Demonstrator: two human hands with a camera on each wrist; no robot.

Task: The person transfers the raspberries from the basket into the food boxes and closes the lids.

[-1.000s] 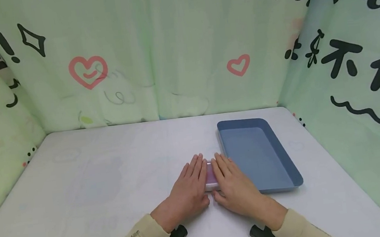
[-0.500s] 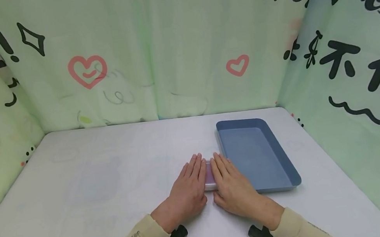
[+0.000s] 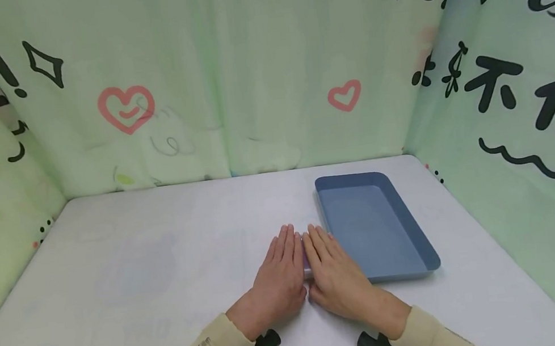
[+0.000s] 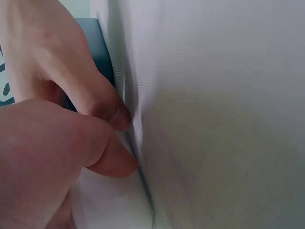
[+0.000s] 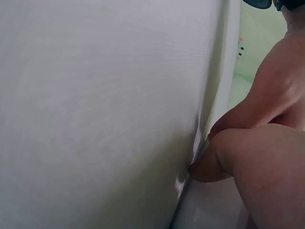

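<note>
Left hand (image 3: 277,273) and right hand (image 3: 333,272) lie flat, palms down, side by side, fingers straight and pointing forward, thumbs nearly touching.

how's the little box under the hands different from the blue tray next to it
The small box is pale, pinkish and translucent; the blue tray is opaque slate blue. The box is far smaller than the tray. The box is almost wholly covered by the left hand and right hand, laid flat on it; the tray lies uncovered, open side up, with nothing in it. Both rest on the white table.
</note>
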